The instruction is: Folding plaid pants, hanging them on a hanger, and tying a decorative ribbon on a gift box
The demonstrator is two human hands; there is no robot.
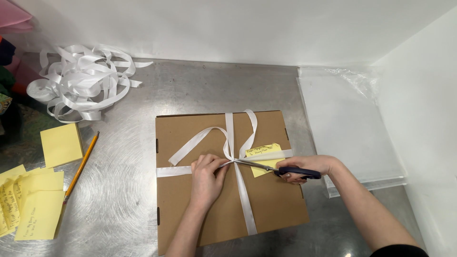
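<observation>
**A:** Reading from the left edge, what lies beside the work?

**B:** Loose yellow sticky notes [33, 209] with handwriting, a square pad of the same notes [61, 144], and a pencil [81, 166] lying aslant on the steel tabletop [124, 209]. Behind them, near the wall, sits a tangled heap of white ribbon [78, 85].

**A:** And the centre?

**B:** A flat brown cardboard box [276, 204] lies closed on the tabletop. A white ribbon [245, 200] already crosses its lid both ways, lengthwise and across, meeting at a knot near the middle. Two loose tails rise from the knot toward the far edge, one slanting left, one curling right. A written yellow note [264, 157] is tucked under the crosswise band, right of the knot.

**A:** The hands?

**B:** The left hand [207, 178] rests on the lid with its fingers [209, 164] curled and pinched on the ribbon just left of the knot. The right hand [309, 166] has its fingers closed through the dark handles of a pair of scissors [266, 166], the blades pointing left and reaching the knot; how far the blades are parted cannot be told.

**A:** How far along does it appear?

**B:** Judging by the layout, wrapping, tying and labelling are done; the tails look untrimmed, so cutting seems to remain.

**A:** The right side?

**B:** A clear plastic sleeve [352, 128] lies flat against the wall.
</observation>
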